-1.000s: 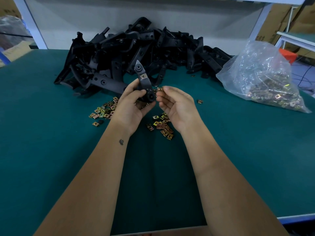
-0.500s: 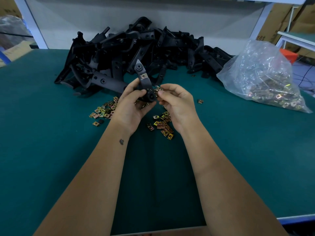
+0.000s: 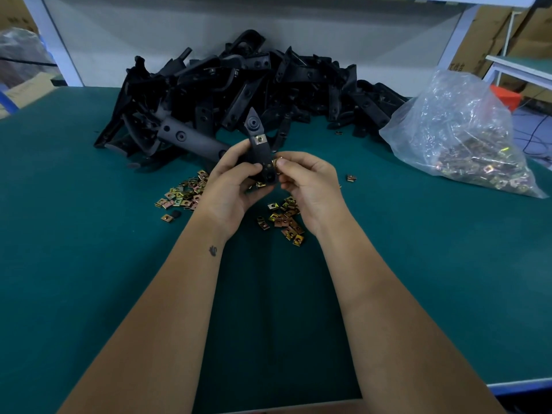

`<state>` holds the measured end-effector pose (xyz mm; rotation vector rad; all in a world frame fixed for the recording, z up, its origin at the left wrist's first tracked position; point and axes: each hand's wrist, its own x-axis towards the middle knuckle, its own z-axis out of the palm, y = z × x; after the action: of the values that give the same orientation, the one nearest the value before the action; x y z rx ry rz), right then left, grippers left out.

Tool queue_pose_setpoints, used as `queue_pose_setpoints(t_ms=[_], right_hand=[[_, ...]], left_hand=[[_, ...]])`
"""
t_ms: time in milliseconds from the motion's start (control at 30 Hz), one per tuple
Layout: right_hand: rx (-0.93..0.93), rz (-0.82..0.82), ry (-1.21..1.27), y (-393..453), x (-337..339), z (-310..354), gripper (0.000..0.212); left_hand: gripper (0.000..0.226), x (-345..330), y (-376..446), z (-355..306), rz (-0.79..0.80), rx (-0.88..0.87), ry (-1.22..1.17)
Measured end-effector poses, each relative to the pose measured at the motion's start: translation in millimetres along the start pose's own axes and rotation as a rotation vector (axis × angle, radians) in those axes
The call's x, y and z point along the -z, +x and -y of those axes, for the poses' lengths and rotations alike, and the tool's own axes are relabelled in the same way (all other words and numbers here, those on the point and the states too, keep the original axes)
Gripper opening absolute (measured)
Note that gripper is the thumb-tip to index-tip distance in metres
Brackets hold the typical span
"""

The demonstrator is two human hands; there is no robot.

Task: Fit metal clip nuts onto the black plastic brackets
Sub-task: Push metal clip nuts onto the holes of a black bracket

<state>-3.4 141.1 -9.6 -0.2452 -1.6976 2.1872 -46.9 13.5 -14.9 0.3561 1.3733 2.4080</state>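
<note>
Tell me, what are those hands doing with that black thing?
A person is fitting metal clip nuts onto plastic brackets. The left hand holds a black bracket upright; one clip nut already sits on it. The right hand pinches a second clip nut against the bracket's edge. More nuts lie loose on the green table.

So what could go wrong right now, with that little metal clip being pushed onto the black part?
The right hand only pinches the clip nut by its fingertips at the edge of the bracket, so it might slip and drop among the loose clip nuts on the table.

It could also go on crooked, since the left hand alone steadies the bracket in the air.

A fingertip might get nipped by the springy metal.
</note>
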Motion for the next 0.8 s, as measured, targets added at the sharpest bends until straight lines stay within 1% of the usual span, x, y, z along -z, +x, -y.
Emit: queue_pose_setpoints(t_ms=[233,367,433,667,800], right_hand=[[0.011,0.006,-0.024,0,0,-6,0.013],[0.097,-0.064,-0.151,1,-1,-10,0.014],[0.140,-0.086,-0.177,1,-2,-12,0.013],[0.157,-0.087,-0.211,-1,-4,-15,0.012],[0.166,-0.095,-0.224,-1,-4,-17,0.013]], left_hand=[[0.042,3,1,2,0.002,-0.006,0.008],[0.039,5,-1,4,0.031,-0.030,0.034],[0.039,5,-1,6,0.036,-0.043,0.055],[0.045,5,0,7,-0.005,-0.047,0.122],[0.045,5,0,8,-0.016,-0.055,0.149]])
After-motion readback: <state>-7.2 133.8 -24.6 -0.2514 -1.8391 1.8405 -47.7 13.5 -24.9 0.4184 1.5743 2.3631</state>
